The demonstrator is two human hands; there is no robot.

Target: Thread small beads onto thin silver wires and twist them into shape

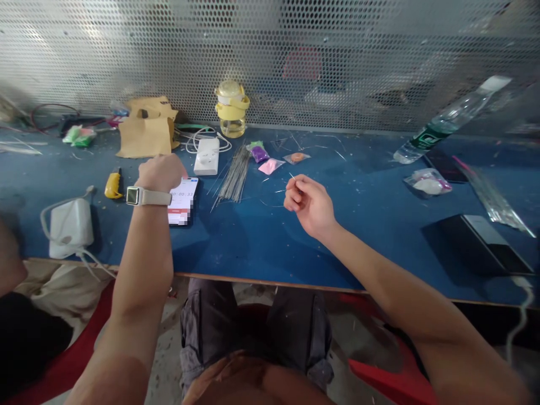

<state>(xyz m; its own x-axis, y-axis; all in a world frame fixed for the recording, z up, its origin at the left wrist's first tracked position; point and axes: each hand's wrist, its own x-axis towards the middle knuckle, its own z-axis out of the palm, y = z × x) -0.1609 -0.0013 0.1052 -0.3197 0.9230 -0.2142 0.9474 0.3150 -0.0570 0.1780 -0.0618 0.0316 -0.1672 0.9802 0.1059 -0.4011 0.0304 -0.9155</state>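
My right hand (311, 203) is raised over the middle of the table, thumb and fingers pinched on a short thin wire (292, 176) whose tip sticks out. To its left, a bundle of thin grey wires (234, 177) lies on the table. Small clear bags of purple (259, 154), pink (270, 165) and orange (297, 158) clay-like material lie beyond the hand. My left hand (161, 171), with a watch (134, 196) on the wrist, is over the top left of a lit phone (182, 202) showing a timer. Its fingers are bent away and mostly hidden.
A yellow-lidded bottle (232, 109), white power bank (206, 156) and brown paper bag (145, 136) stand at the back. A yellow cutter (113, 185) and white charger (71, 228) lie left. Right are a tilted water bottle (447, 126) and black box (476, 244). Another person sits left.
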